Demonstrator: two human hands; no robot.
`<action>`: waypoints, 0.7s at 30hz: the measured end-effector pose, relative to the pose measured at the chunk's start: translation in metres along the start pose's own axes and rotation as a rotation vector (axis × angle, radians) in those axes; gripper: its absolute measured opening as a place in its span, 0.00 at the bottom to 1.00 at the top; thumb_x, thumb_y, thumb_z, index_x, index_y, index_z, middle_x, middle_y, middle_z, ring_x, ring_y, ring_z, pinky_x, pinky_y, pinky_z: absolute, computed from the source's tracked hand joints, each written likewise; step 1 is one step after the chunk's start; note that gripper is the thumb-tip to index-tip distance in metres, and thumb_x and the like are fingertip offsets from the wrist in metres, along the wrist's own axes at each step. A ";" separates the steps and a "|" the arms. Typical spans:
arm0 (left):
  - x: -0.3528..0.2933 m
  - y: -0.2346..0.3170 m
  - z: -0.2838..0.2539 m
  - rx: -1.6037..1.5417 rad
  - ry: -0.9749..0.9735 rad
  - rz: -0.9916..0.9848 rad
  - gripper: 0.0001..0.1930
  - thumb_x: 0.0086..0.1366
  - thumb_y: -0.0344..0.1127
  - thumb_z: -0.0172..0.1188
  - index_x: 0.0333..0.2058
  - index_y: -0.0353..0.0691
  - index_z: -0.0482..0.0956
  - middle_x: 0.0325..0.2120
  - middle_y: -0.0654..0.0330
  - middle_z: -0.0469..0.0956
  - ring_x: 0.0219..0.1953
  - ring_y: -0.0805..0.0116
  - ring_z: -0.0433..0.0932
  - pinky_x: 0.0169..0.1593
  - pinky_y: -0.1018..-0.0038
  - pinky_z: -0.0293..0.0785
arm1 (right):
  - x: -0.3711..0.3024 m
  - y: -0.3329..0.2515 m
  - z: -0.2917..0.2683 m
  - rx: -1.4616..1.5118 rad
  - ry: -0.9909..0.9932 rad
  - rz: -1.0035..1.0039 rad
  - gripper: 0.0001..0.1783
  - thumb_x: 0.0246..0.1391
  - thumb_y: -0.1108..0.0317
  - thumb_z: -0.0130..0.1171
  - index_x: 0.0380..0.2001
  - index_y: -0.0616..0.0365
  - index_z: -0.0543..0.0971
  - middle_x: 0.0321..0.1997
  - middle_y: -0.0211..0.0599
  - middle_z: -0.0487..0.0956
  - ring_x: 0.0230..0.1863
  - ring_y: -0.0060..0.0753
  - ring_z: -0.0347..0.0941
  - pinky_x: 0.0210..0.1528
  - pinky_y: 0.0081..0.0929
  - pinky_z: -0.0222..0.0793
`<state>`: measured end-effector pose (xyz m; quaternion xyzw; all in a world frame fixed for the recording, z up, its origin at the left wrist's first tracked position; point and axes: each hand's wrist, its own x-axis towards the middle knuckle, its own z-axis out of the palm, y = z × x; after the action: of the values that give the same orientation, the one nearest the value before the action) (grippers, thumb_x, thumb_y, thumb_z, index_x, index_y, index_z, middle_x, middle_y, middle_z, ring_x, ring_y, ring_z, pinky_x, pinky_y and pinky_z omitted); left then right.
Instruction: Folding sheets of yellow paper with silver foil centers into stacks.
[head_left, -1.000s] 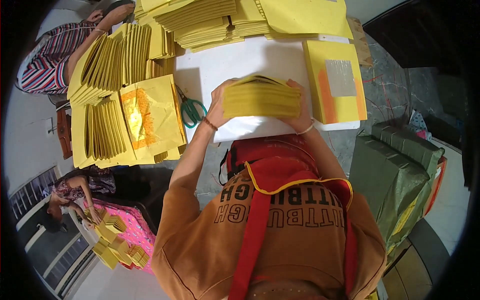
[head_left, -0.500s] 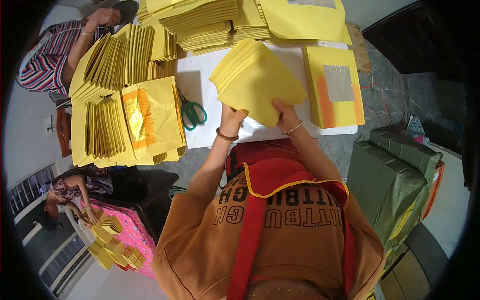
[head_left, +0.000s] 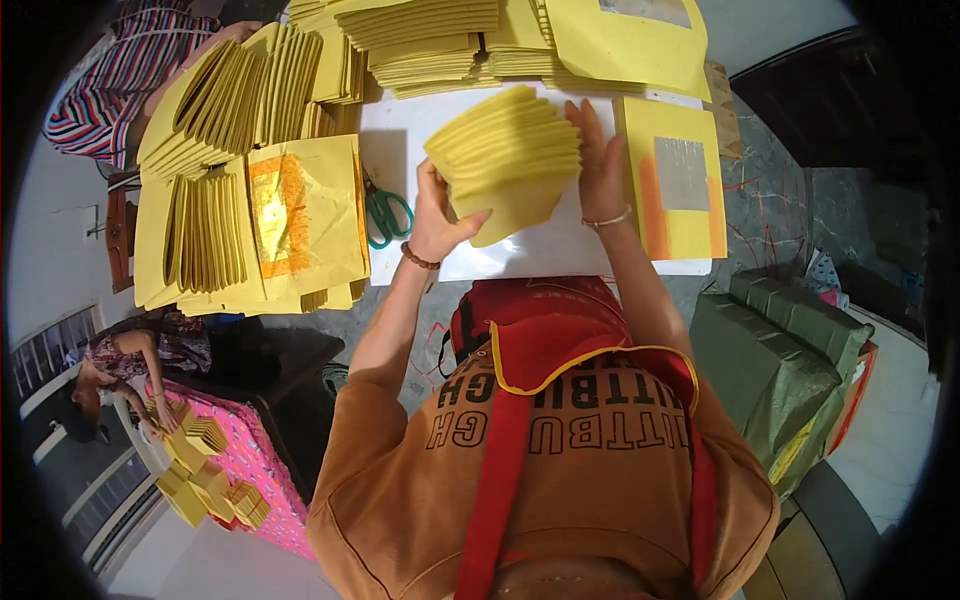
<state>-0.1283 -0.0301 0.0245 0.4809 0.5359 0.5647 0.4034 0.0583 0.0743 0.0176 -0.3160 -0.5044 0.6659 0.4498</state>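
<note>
Upside-down block capitals (head_left: 585,432) across brown shirt (head_left: 600,510); faint lettering (head_left: 562,294) on red cloth (head_left: 570,318), illegible.

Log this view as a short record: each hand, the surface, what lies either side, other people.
Left hand: gripping the left side of the folded yellow paper bundle
Right hand: open, fingers extended beside the bundle's right edge; contact unclear
Surface: white table
Left of bundle: green-handled scissors, then folded yellow stacks
Right of bundle: yellow block with silver patch
Other people: striped-clothed person, upper left; another person by a pink cover, lower left
</note>
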 end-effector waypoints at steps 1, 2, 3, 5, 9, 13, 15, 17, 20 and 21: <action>-0.001 -0.009 0.002 0.158 -0.025 0.101 0.43 0.40 0.31 0.67 0.54 0.34 0.49 0.48 0.51 0.62 0.52 0.60 0.64 0.55 0.66 0.62 | 0.003 0.003 0.010 0.166 -0.010 0.072 0.43 0.54 0.33 0.28 0.63 0.52 0.49 0.66 0.39 0.51 0.65 0.36 0.48 0.65 0.36 0.43; -0.006 -0.012 0.010 0.274 -0.075 0.092 0.50 0.38 0.36 0.70 0.56 0.33 0.46 0.50 0.50 0.61 0.54 0.59 0.62 0.57 0.66 0.59 | 0.004 0.005 0.015 0.332 -0.026 0.148 0.43 0.53 0.32 0.30 0.62 0.54 0.52 0.64 0.41 0.55 0.63 0.37 0.53 0.64 0.36 0.48; -0.007 -0.016 0.014 0.274 -0.069 0.092 0.50 0.38 0.36 0.70 0.56 0.33 0.46 0.50 0.50 0.61 0.54 0.59 0.62 0.57 0.66 0.59 | 0.001 0.007 0.016 0.330 -0.032 0.151 0.43 0.53 0.32 0.30 0.62 0.54 0.52 0.64 0.41 0.55 0.63 0.37 0.53 0.64 0.36 0.48; -0.004 -0.027 0.016 0.217 -0.266 -0.044 0.53 0.36 0.40 0.73 0.56 0.32 0.45 0.51 0.51 0.61 0.54 0.60 0.62 0.57 0.67 0.59 | -0.008 0.021 0.015 0.425 0.059 0.397 0.43 0.52 0.31 0.30 0.58 0.56 0.59 0.59 0.42 0.64 0.56 0.37 0.64 0.57 0.35 0.61; -0.001 -0.032 0.011 0.264 -0.244 0.005 0.50 0.40 0.39 0.72 0.55 0.31 0.46 0.50 0.50 0.62 0.52 0.61 0.65 0.55 0.68 0.63 | -0.006 0.038 0.006 0.469 0.020 0.315 0.41 0.53 0.32 0.30 0.55 0.56 0.64 0.53 0.39 0.69 0.51 0.36 0.68 0.54 0.32 0.65; -0.003 -0.038 0.008 0.447 -0.164 0.146 0.48 0.41 0.38 0.72 0.54 0.31 0.47 0.49 0.48 0.63 0.51 0.61 0.67 0.54 0.69 0.64 | 0.011 0.024 0.014 0.355 0.000 0.178 0.40 0.56 0.35 0.28 0.61 0.55 0.53 0.57 0.32 0.64 0.57 0.29 0.59 0.59 0.28 0.55; -0.003 -0.040 0.007 0.454 -0.170 0.159 0.47 0.40 0.38 0.72 0.53 0.31 0.49 0.47 0.48 0.65 0.50 0.61 0.67 0.53 0.69 0.65 | 0.015 0.017 0.017 0.392 -0.054 0.254 0.41 0.56 0.35 0.27 0.61 0.56 0.52 0.60 0.34 0.61 0.60 0.30 0.55 0.61 0.28 0.50; -0.002 -0.041 0.004 0.312 -0.131 0.000 0.47 0.40 0.37 0.72 0.53 0.31 0.49 0.47 0.48 0.65 0.50 0.61 0.67 0.53 0.69 0.65 | 0.009 0.014 0.015 0.326 -0.103 0.314 0.43 0.54 0.33 0.26 0.62 0.55 0.51 0.61 0.33 0.59 0.61 0.30 0.54 0.62 0.28 0.50; 0.004 -0.041 -0.004 0.271 -0.148 -0.134 0.47 0.38 0.37 0.73 0.53 0.31 0.50 0.47 0.48 0.66 0.50 0.61 0.67 0.53 0.68 0.64 | -0.009 0.023 -0.005 0.291 -0.175 0.260 0.44 0.52 0.33 0.34 0.62 0.54 0.50 0.62 0.34 0.58 0.61 0.31 0.53 0.62 0.28 0.50; 0.005 -0.040 -0.006 0.374 -0.200 -0.113 0.48 0.38 0.37 0.73 0.53 0.31 0.50 0.47 0.48 0.66 0.50 0.61 0.67 0.53 0.68 0.64 | -0.015 0.023 -0.007 0.323 -0.202 0.151 0.44 0.52 0.36 0.43 0.62 0.56 0.51 0.62 0.34 0.58 0.61 0.32 0.54 0.61 0.28 0.50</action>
<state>-0.1380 -0.0226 -0.0146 0.5701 0.6147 0.3812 0.3896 0.0635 0.0615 -0.0065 -0.2084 -0.4086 0.7981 0.3908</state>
